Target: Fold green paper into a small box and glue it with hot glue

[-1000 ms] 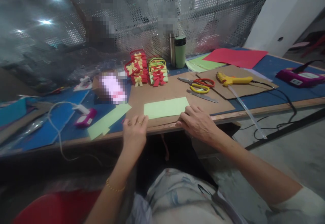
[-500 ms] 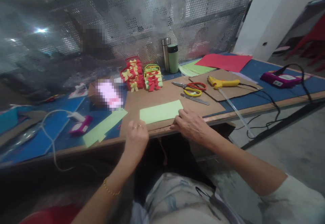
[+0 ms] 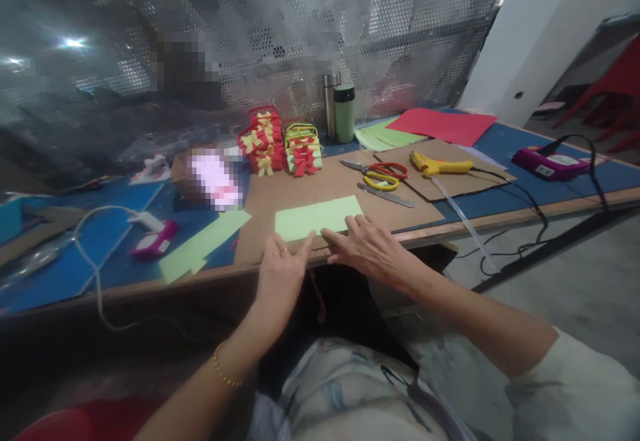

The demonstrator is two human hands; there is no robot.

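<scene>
"Blue worktop, cardboard sheet on it. Where's the light-green paper strip?"
"Lengthwise along the cardboard's near side, just beyond left hand and right hand."
"Which is nearer?"
"Neither; both have bent fingers at its near edge. Pinching, I can't tell."
</scene>
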